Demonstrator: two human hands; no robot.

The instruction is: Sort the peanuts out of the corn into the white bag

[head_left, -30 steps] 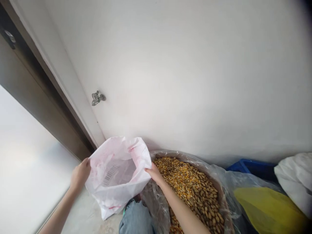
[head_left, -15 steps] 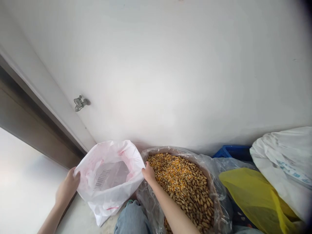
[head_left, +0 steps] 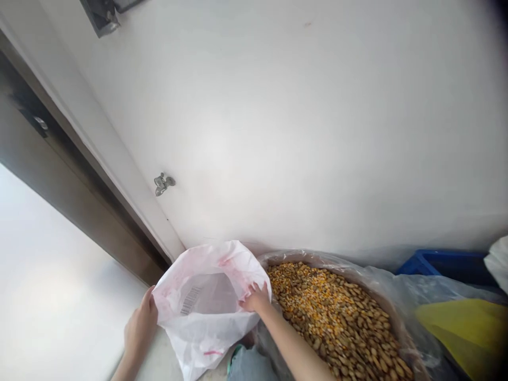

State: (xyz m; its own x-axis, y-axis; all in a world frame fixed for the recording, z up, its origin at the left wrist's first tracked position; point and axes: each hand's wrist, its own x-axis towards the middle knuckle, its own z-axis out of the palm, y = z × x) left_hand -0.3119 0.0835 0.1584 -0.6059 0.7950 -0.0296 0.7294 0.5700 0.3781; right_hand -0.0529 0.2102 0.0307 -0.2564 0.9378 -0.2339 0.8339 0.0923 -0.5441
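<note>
A white plastic woven-looking bag [head_left: 206,333] with pink stains inside stands with its mouth wide apart, and a barcode shows through its wall. My left hand [head_left: 142,323] is closed on the bag's left rim. At the right side of the mouth, my right hand [head_left: 255,299] reaches over the rim, its fingers spread against the inner wall. Under my right forearm lies a large heap of peanuts in shells [head_left: 369,333], with yellow corn kernels [head_left: 313,296] mixed in at the far left part. A clear plastic liner [head_left: 397,291] surrounds the heap.
A blue crate [head_left: 432,259] and a yellow bag [head_left: 468,328] are at the right, beside part of a white sack [head_left: 499,262]. A white wall [head_left: 297,132] rises behind, with a metal doorstop-like fitting [head_left: 162,183]. My knee [head_left: 252,365] is below the bag.
My right hand has let go of the bag's right rim and moved inside the mouth with fingers spread. The left hand keeps its hold. The view has shifted left.
</note>
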